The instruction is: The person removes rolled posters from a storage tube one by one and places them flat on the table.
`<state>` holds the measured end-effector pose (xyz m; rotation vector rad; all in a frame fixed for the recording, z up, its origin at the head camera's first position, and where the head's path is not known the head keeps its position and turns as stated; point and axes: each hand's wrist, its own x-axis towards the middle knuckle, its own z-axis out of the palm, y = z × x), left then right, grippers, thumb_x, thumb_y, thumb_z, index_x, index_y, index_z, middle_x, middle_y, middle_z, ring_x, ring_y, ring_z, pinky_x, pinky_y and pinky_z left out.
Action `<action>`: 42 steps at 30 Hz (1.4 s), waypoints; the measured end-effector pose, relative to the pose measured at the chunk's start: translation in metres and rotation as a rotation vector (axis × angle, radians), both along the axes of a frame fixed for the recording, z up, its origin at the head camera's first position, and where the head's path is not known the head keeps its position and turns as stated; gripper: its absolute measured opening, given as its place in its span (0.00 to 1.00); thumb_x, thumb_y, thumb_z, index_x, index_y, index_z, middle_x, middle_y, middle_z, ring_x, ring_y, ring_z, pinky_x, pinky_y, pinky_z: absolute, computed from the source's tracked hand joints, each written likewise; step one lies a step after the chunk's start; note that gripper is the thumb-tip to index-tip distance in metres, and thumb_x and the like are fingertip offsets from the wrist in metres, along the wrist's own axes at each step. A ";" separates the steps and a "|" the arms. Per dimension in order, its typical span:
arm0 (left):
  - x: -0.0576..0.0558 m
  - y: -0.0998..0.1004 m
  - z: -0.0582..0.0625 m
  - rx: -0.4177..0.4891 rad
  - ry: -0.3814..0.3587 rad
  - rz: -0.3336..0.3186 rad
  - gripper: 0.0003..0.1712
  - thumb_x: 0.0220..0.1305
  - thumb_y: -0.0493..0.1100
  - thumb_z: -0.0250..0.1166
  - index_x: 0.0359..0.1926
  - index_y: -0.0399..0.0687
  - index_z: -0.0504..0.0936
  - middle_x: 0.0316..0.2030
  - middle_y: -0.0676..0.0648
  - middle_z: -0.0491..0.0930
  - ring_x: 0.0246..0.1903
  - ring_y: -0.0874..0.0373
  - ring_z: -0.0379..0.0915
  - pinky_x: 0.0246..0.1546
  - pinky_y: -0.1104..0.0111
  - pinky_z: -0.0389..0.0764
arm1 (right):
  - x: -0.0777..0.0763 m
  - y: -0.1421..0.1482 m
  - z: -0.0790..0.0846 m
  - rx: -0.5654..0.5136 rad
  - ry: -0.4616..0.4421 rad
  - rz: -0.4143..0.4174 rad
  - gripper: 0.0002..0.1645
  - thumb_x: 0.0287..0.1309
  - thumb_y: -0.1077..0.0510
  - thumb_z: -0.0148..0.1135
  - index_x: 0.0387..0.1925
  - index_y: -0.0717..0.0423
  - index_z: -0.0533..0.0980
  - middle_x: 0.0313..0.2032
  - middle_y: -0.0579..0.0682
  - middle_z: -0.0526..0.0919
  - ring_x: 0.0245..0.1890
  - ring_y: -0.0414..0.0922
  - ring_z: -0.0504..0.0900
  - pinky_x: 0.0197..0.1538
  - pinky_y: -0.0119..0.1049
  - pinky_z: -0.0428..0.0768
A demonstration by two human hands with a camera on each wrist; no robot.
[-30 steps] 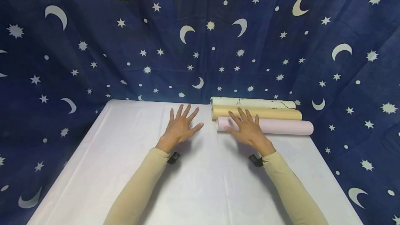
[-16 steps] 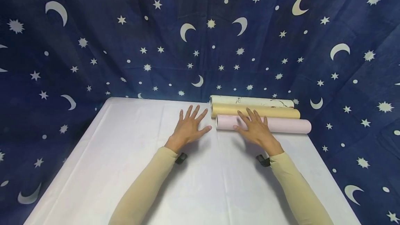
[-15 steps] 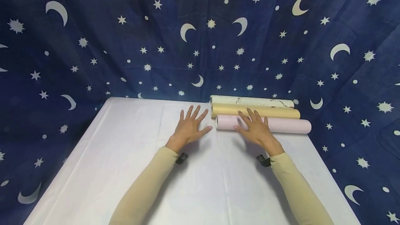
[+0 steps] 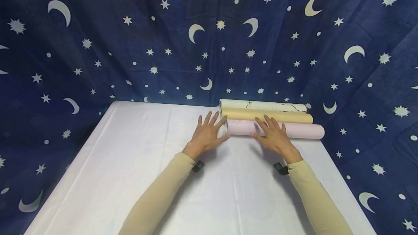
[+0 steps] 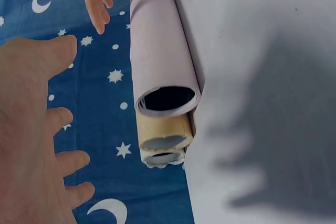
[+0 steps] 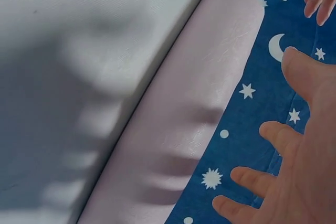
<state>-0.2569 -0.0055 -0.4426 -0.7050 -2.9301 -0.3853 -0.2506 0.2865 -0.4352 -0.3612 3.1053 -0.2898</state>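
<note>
Three wallpaper-like rolls lie side by side at the back right of the white-covered table. Nearest is the pink roll (image 4: 302,130), behind it the yellow roll (image 4: 241,113), and furthest back a white roll (image 4: 271,105) with a dark branch pattern. My left hand (image 4: 205,136), fingers spread, is at the left end of the pink roll. The left wrist view shows that roll's hollow end (image 5: 168,99), apart from the fingers. Over the middle of the pink roll hovers my right hand (image 4: 275,139), its fingers spread and casting shadows on it. Neither hand holds anything.
A white cloth (image 4: 130,177) with faint creases covers the table. Behind and beside it hangs a dark blue curtain (image 4: 176,35) patterned with moons and stars. The pink roll's right end reaches near the table's right edge.
Both hands have moved to the right, the left one reaching the rolls' left ends and the right one shifting along the pink roll. The rolls stay in place; the view tilts slightly.
</note>
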 end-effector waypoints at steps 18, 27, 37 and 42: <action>-0.010 0.040 -0.009 -0.060 0.044 -0.038 0.42 0.66 0.72 0.51 0.76 0.66 0.54 0.77 0.47 0.53 0.77 0.44 0.44 0.75 0.44 0.46 | -0.002 0.022 -0.011 0.006 0.045 0.000 0.47 0.63 0.33 0.56 0.76 0.46 0.54 0.75 0.62 0.51 0.74 0.65 0.49 0.66 0.77 0.42; -0.018 0.061 -0.016 -0.073 0.055 -0.059 0.42 0.65 0.66 0.58 0.76 0.64 0.56 0.75 0.47 0.57 0.75 0.46 0.49 0.74 0.46 0.52 | -0.010 0.030 -0.013 0.017 0.046 0.001 0.48 0.61 0.37 0.61 0.76 0.48 0.54 0.74 0.65 0.52 0.73 0.68 0.51 0.66 0.77 0.43; -0.023 0.074 -0.022 -0.132 0.119 -0.075 0.39 0.65 0.57 0.62 0.74 0.61 0.60 0.71 0.47 0.64 0.72 0.47 0.56 0.73 0.50 0.58 | -0.015 0.037 -0.011 0.009 0.065 0.001 0.50 0.58 0.42 0.67 0.75 0.51 0.55 0.73 0.66 0.55 0.72 0.67 0.53 0.66 0.77 0.45; -0.026 0.081 -0.025 -0.140 0.137 -0.078 0.38 0.64 0.55 0.63 0.73 0.61 0.61 0.70 0.47 0.66 0.71 0.49 0.59 0.72 0.52 0.60 | -0.016 0.042 -0.012 -0.003 0.061 0.004 0.50 0.57 0.44 0.68 0.74 0.51 0.56 0.72 0.67 0.56 0.72 0.67 0.53 0.65 0.78 0.45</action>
